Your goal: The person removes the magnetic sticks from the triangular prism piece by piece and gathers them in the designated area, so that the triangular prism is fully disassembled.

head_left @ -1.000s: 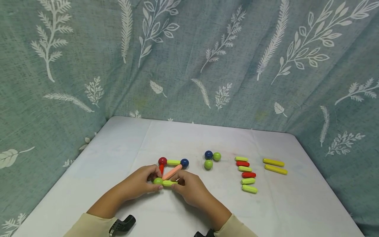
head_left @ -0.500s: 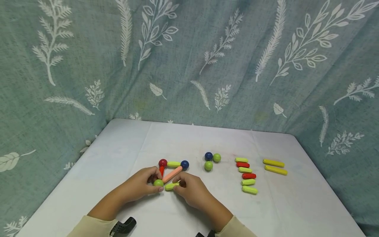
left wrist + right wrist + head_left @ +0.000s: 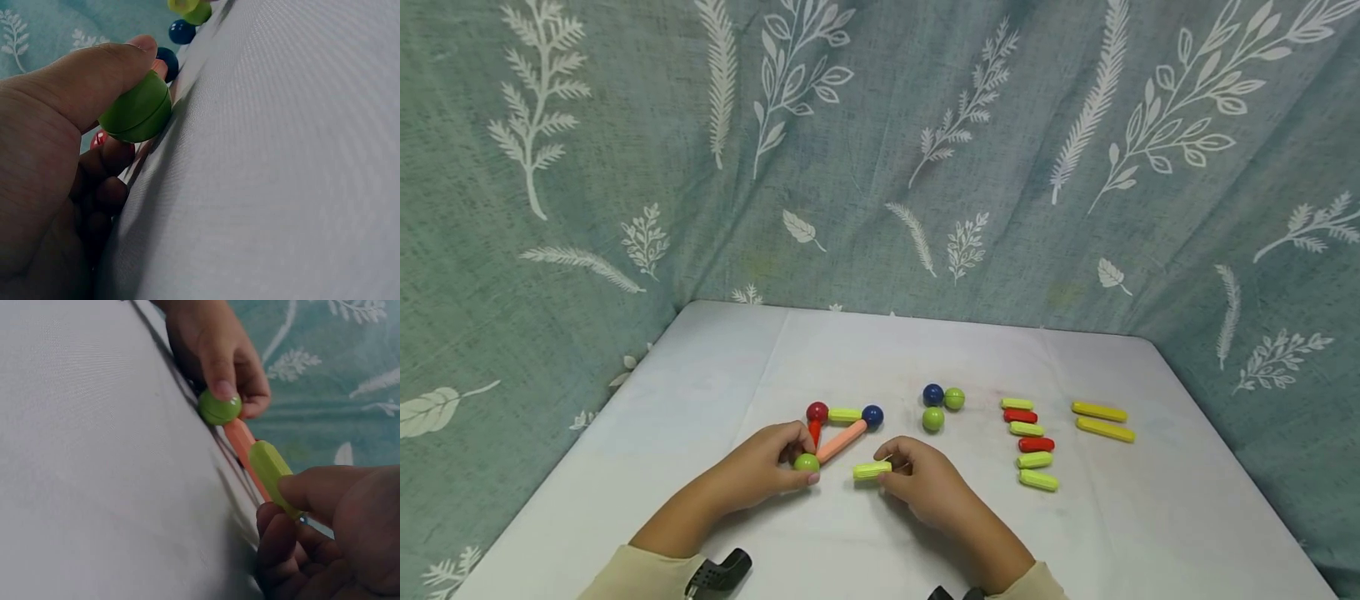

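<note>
My left hand (image 3: 769,462) pinches a green ball (image 3: 139,112) between thumb and fingers at the near corner of a small frame of balls and rods. From that ball a red rod (image 3: 815,431) runs back to a red ball (image 3: 817,412), and an orange rod (image 3: 842,442) slants to a blue ball (image 3: 872,417). A short yellow-green rod (image 3: 845,414) joins the red and blue balls. Off to the right, my right hand (image 3: 921,475) grips another short yellow-green rod (image 3: 270,469) by one end, its free end pointing toward the green ball with a gap between.
Behind my right hand sit a loose blue ball (image 3: 933,395) and two green balls (image 3: 933,419). Farther right, short yellow-green and red rods (image 3: 1036,444) lie in a column, with two longer yellow rods (image 3: 1105,429) beyond. A patterned curtain (image 3: 865,167) borders the white table (image 3: 1150,517).
The yellow-green rod in my right hand has come away from the green ball and moved right with the hand. My left hand keeps its pinch on the ball.
</note>
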Demonstrator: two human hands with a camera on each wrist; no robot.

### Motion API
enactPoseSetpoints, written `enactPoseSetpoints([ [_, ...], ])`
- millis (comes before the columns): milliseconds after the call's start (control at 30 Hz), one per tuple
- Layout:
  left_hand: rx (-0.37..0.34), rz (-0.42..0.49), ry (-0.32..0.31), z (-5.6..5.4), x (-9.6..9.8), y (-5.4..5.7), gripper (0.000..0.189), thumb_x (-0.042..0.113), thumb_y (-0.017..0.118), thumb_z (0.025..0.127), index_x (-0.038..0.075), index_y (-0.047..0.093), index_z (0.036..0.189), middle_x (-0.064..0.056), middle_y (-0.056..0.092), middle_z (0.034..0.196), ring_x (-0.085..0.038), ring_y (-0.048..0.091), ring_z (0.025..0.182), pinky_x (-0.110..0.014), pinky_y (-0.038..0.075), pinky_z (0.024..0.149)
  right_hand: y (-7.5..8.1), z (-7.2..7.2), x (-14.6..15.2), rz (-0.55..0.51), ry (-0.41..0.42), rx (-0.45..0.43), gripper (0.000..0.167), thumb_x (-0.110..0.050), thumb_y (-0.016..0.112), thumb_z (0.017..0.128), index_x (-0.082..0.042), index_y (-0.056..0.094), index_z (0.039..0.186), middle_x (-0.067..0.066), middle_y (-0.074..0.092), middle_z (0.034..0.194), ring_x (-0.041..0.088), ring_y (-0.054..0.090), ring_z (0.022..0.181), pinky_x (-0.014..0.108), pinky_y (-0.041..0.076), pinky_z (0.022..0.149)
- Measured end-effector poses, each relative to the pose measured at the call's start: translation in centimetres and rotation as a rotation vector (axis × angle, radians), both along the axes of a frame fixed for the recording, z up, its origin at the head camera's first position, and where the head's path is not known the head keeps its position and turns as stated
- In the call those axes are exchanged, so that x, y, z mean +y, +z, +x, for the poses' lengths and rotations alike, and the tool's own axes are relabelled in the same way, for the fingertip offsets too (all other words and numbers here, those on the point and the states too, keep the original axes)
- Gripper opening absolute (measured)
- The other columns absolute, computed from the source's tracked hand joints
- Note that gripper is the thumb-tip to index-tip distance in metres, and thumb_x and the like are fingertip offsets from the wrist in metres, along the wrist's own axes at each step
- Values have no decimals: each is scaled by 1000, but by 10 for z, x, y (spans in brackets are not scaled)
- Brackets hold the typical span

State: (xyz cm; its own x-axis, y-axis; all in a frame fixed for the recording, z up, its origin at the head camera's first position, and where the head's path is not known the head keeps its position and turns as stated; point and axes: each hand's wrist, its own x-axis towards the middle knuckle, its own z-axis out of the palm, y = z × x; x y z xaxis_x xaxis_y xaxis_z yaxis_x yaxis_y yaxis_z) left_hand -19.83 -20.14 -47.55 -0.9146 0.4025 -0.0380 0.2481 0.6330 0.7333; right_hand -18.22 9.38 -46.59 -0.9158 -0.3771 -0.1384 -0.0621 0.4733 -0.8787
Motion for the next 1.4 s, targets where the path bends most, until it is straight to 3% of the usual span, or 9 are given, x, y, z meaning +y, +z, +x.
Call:
enactPoseSetpoints([
  [233, 4, 4, -3, 1, -2, 1, 34, 36, 87, 87, 23, 60, 104, 5, 61, 95, -15, 56, 88, -27, 48, 75, 6, 7, 30, 57, -70, -60, 16, -20, 78, 96, -21, 70, 110, -2, 69, 101, 19, 63, 79, 35, 54, 63],
  [500, 17, -1, -8, 0, -2, -2, 35, 38, 86, 87, 23, 60, 104, 6, 61, 95, -15, 56, 88, -27, 47, 75, 15, 16, 68, 134, -145, -35, 21, -19, 81, 92, -24, 71, 110, -3, 69, 105, 18, 62, 77, 35, 52, 61],
  [667, 10, -4, -5, -1, -2, -2, 35, 39, 86, 87, 23, 60, 104, 6, 61, 95, -15, 56, 89, -26, 47, 76, 18, 19, 93, 183, -244, -42, 22, -17, 82, 91, -24, 73, 109, -1, 66, 102, 20, 61, 74, 35, 51, 60],
  [833, 6, -2, 1, -1, -1, -1, 35, 39, 87, 87, 23, 60, 104, 5, 61, 95, -16, 56, 89, -27, 47, 76, 18, 21, 116, 275, -322, -38, 22, -18, 83, 90, -25, 74, 110, -2, 67, 102, 18, 61, 81, 33, 52, 64],
  [1400, 3, 7, -3, 1, 1, -1, 33, 36, 86, 88, 22, 60, 104, 4, 61, 93, -16, 56, 87, -27, 47, 74, 21, 22, 175, 380, -384, -16, 27, -23, 80, 93, -18, 70, 118, 1, 69, 111, 17, 63, 91, 33, 52, 69],
])
